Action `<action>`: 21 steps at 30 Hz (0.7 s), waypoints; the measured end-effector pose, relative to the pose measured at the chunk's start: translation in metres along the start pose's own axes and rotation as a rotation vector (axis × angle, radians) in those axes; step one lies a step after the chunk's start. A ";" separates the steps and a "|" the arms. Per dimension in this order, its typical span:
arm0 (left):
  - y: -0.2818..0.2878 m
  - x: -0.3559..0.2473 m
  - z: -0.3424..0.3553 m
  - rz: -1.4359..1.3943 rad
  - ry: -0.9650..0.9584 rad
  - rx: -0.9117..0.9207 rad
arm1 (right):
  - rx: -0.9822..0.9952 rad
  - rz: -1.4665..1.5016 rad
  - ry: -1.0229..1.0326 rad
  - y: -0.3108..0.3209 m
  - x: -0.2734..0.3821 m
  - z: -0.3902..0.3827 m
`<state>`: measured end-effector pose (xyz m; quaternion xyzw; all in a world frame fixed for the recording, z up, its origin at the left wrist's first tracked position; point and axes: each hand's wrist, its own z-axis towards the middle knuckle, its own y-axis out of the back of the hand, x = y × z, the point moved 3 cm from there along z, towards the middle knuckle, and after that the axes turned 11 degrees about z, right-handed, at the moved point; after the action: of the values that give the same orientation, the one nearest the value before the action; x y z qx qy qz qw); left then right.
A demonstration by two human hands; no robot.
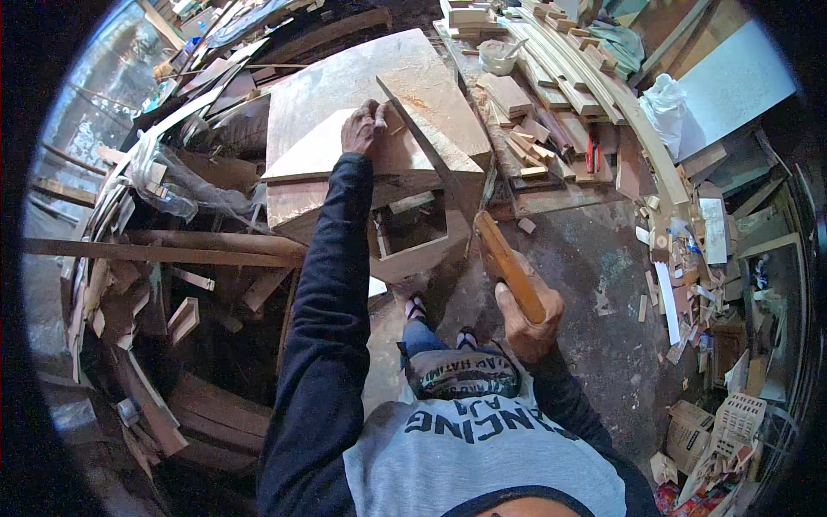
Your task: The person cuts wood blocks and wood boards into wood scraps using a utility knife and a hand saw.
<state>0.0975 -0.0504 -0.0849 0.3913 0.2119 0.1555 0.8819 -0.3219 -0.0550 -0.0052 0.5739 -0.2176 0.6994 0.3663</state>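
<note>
My right hand [527,319] is wrapped around the orange-brown wooden handle of a handsaw [510,265]. Its long dark blade slants up and to the left, across a pale wooden board [312,148]. The board lies on a boxy wooden workbench [340,73]. On the board, just left of the blade, my left hand [363,127] presses down with bent fingers close together. Sawdust [435,96] is scattered over the bench top to the right of the blade. Whether the teeth are in the wood cannot be made out.
Stacked wooden strips and blocks [517,99] lie to the right of the bench, with a white tub [500,57] among them. A long wooden beam [172,251] juts out at left over heaped offcuts. A cardboard box [689,435] sits at the lower right.
</note>
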 end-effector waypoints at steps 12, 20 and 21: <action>0.012 -0.036 0.000 0.354 0.239 0.158 | 0.029 -0.045 0.090 0.010 -0.018 -0.010; 0.000 -0.028 0.000 0.470 0.250 0.238 | 0.055 -0.053 0.131 -0.017 -0.033 0.025; 0.002 -0.022 -0.005 0.534 0.202 0.279 | 0.044 0.014 0.127 -0.020 -0.035 0.024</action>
<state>0.0756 -0.0560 -0.0805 0.5330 0.2075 0.3891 0.7222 -0.2891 -0.0687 -0.0355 0.5349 -0.1825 0.7416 0.3614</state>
